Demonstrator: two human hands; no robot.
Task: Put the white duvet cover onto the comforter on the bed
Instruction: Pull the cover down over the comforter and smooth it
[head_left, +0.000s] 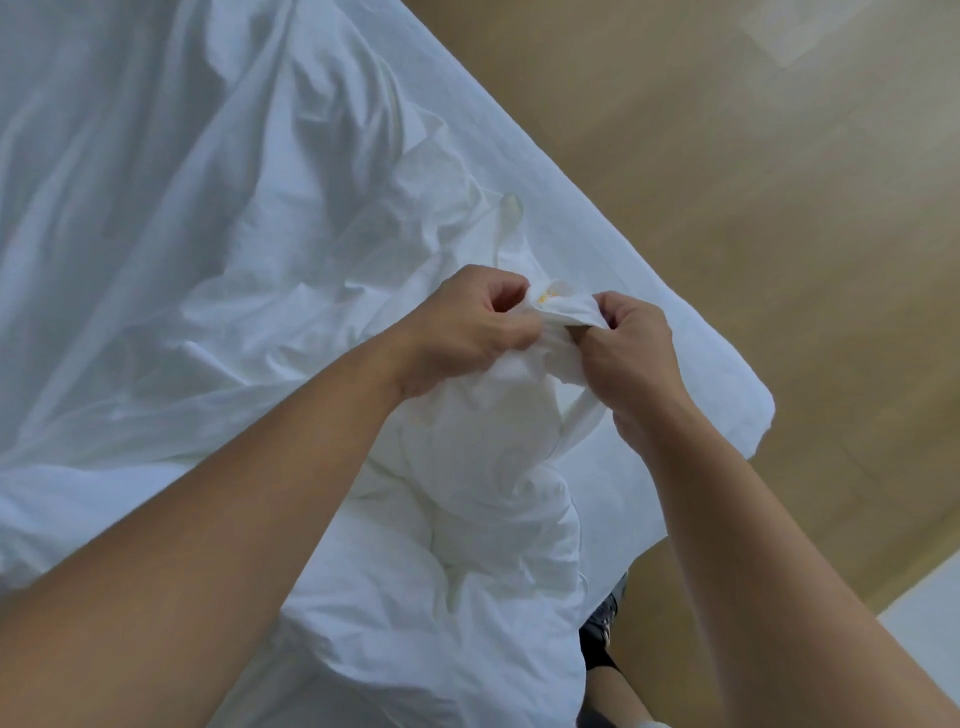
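The white duvet cover (218, 218) lies crumpled across the bed, filling the left and middle of the head view. A bunched corner of white bedding (558, 312) is lifted near the bed's right corner; whether it is cover, comforter or both I cannot tell. My left hand (467, 327) pinches this bunch from the left. My right hand (634, 348) grips it from the right, with a narrow white fabric tie (584, 410) running under its palm. A puffy white comforter fold (498, 493) hangs below the hands.
The bed's corner (748, 410) juts out at the right over a light wooden floor (779, 182). My shoe and leg (600, 634) show at the bed's near edge. A white surface (930, 608) shows at the lower right.
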